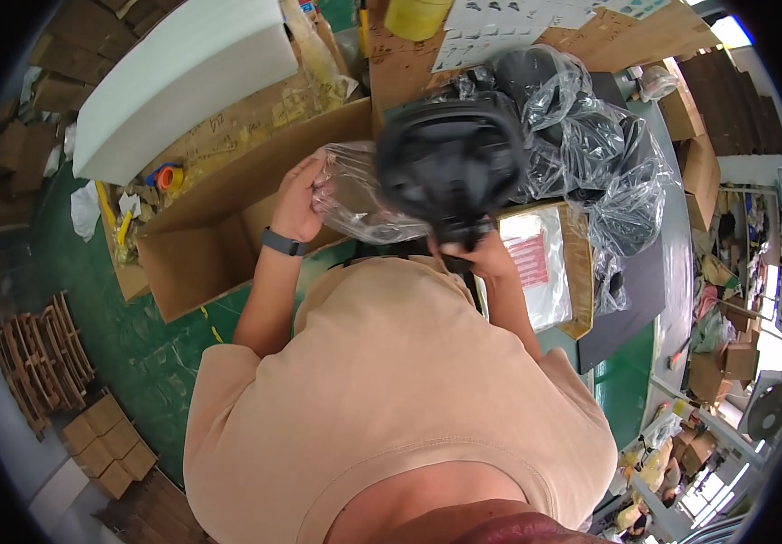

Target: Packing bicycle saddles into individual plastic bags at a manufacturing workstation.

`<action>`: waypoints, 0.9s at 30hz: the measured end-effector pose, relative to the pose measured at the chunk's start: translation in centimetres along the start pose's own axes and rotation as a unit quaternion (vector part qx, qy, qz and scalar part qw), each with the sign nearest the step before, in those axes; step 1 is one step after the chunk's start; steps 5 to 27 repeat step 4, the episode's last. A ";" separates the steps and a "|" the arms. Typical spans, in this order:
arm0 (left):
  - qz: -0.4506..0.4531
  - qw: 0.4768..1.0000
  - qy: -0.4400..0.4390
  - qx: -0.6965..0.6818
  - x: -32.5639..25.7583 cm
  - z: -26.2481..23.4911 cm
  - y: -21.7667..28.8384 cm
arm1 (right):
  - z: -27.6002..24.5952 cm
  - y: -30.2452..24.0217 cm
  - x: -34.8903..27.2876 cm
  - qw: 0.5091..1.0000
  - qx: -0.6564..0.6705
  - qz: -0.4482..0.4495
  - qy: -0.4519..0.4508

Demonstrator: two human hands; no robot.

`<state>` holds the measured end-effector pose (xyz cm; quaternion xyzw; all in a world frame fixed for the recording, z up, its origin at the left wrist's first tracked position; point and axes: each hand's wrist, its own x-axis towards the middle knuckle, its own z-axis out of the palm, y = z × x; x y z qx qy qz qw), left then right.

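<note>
A clear plastic bag (pixel 368 204) hangs from my left hand (pixel 299 204), whose fingers close on its upper edge; a dark band circles that wrist. My right hand (pixel 489 254) grips the narrow lower end of a black steering wheel-like part (pixel 450 163), with a rounded rim and spokes. The part is held upright beside the bag, slightly blurred, and covers some of the bag's right side. Whether the two touch, I cannot tell. Left of the bag stands an open cardboard box (pixel 201 245), with my left forearm in front of its near side.
Several black parts wrapped in clear plastic (pixel 581 136) are heaped at the back right. Near my right forearm sits a shallow tray-like box (pixel 581 299) holding plastic-covered papers (pixel 536 263). A white foam roll (pixel 183 82) and an orange tape roll (pixel 169 177) lie at the left.
</note>
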<state>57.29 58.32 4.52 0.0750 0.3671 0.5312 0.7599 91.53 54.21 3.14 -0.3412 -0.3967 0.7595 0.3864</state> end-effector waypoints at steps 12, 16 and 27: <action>0.329 0.842 0.113 0.412 0.0 8.1 -0.4 | 1.3 -2.7 4.6 0.884 -0.454 -0.027 0.103; 0.329 0.842 0.113 0.412 0.0 8.1 -0.4 | 1.3 -2.7 4.6 0.884 -0.454 -0.027 0.103; 0.329 0.842 0.113 0.412 0.0 8.1 -0.4 | 1.3 -2.7 4.6 0.884 -0.454 -0.027 0.103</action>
